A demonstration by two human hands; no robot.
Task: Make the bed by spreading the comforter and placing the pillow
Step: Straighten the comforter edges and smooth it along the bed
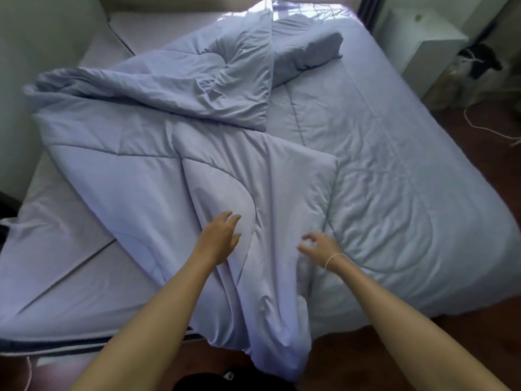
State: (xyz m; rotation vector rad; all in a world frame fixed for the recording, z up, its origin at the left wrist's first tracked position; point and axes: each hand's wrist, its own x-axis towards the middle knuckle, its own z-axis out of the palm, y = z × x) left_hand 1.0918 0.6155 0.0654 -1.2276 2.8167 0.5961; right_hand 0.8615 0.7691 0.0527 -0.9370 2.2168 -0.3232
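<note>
comforter (pixel 158 153) lies bunched on the bed's (pixel 394 179) left half, pillow (pixel 307 50) up top. your left hand (pixel 218 239) and right hand (pixel 320 248) hover loose-fingered, grasping nothing. grab the near edge, pull it flat.

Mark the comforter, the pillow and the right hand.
comforter (pixel 118 165): head view, flat quilted panel.
pillow (pixel 307 50): head view, middle of its case.
right hand (pixel 320 246): head view, back of hand.

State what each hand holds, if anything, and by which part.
Nothing is held: the left hand and the right hand hang open just above the bunched comforter.
</note>
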